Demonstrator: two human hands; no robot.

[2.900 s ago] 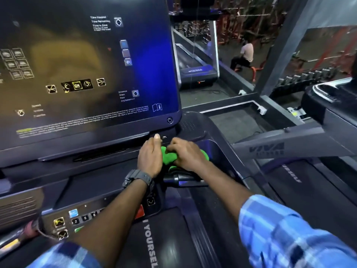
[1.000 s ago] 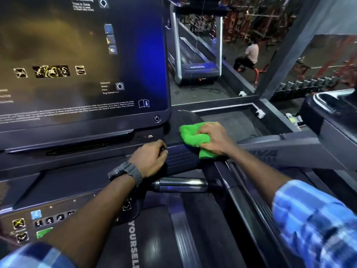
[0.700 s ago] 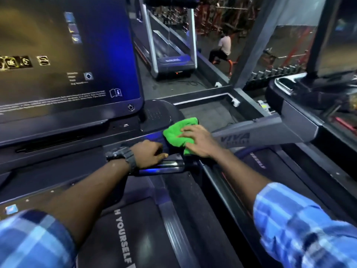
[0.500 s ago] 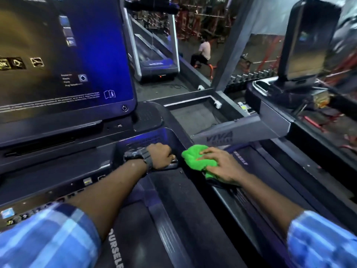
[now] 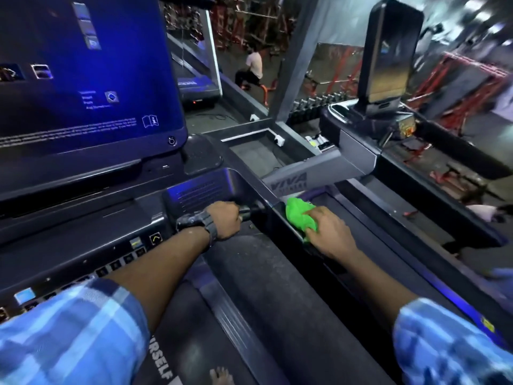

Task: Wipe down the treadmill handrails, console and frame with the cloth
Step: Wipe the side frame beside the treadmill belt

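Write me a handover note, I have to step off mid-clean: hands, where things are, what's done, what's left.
Left hand: curled round the short front grip bar, bracing.
Right hand: presses the green cloth onto the right handrail, just below the console corner.
Done: cannot tell from this view which surfaces are already clean.
Left: probably the rest of the right handrail toward you, the screen, the button panel, the left rail (out of view) and the frame.
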